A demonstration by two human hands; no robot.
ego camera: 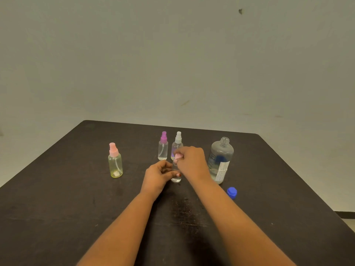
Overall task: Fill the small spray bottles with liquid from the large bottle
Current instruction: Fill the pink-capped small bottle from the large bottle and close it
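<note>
Hands met at the middle of the dark tabletop [76, 198] around 1 small clear spray bottle [176, 178] that stood upright between them. The left hand [157, 174] curled around the bottle's body, fingers closed on it. The right hand [192, 162] pinched the pink spray cap [177, 156] at the bottle's top. Just behind stood 2 more small bottles, a purple-capped bottle [163, 145] and a white-capped bottle [177, 144]. The large bottle [221, 160] stood uncapped just right of the right hand, its blue cap [232, 192] lying nearer the person. A yellowish pink-capped bottle [115, 162] stood well apart on the left.
</note>
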